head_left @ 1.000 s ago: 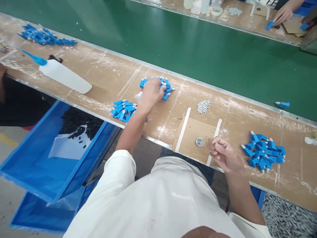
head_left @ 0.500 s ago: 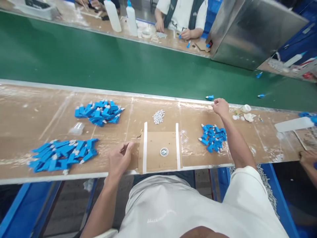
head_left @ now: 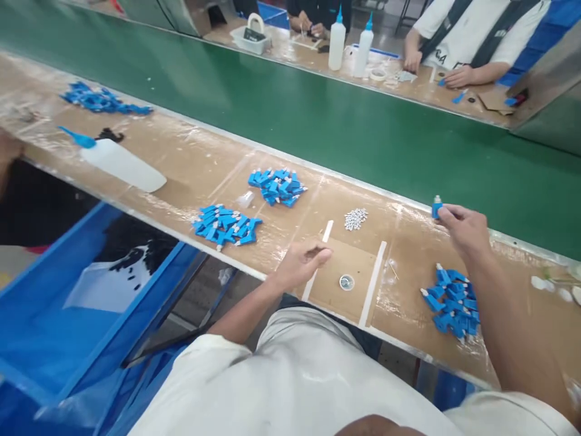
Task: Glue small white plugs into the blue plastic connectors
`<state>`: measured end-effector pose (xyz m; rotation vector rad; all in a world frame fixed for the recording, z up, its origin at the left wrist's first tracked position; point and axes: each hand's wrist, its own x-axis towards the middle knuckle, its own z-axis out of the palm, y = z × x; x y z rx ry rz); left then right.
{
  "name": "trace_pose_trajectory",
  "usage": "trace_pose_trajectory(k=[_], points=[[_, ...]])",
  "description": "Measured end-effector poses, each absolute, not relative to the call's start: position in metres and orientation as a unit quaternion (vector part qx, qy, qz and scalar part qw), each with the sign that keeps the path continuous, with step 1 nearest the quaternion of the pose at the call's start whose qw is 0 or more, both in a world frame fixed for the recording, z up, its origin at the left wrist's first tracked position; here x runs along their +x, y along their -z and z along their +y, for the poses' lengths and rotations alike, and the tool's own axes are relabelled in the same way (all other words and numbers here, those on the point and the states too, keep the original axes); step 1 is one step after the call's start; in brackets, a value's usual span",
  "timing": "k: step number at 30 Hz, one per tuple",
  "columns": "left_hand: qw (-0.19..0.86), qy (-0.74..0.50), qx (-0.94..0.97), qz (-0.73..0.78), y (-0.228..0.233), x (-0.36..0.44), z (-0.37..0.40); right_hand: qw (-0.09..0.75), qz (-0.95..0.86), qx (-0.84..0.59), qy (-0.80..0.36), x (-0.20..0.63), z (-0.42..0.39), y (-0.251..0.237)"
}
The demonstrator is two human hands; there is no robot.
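Note:
My right hand pinches a small blue plastic piece with a white tip, held upright at the green belt's near edge. Nearer to me than that hand lies a pile of similar blue pieces, partly behind my forearm. Over the left edge of the cardboard mat hovers my left hand, fingers loosely curled and thumb apart, with nothing visible in it. A small round clear dish with something shiny inside sits on the mat. Beyond it lies a heap of small grey-white bits.
Two more blue piles lie to the left, near a clear plastic scrap. A large white bottle lies farther left. The green belt runs behind the bench; people work beyond it. A blue bin stands below left.
My right hand has taken hold of the blue piece from the belt edge. My left hand has moved toward the mat. The view has swung left.

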<state>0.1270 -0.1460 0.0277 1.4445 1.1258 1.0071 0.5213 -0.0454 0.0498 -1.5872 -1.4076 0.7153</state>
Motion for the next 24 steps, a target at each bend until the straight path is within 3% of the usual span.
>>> trace_pose_trajectory(k=[4,11,19,24], points=[[0.588,-0.446,0.564,0.370,-0.031,0.158,-0.145,0.445,-0.449,-0.528,-0.567,0.428,-0.117,-0.064],[0.656,-0.463,0.541,0.251,-0.034,0.178,-0.144,0.417,-0.368,-0.399,-0.729,0.361,-0.173,-0.081],[0.831,-0.351,0.383,0.200,-0.029,0.171,-0.146,0.398,-0.379,-0.438,-0.711,0.345,-0.185,-0.057],[0.823,-0.395,0.305,0.270,-0.012,0.163,-0.143,0.456,-0.440,-0.570,-0.523,0.349,-0.199,-0.031]])
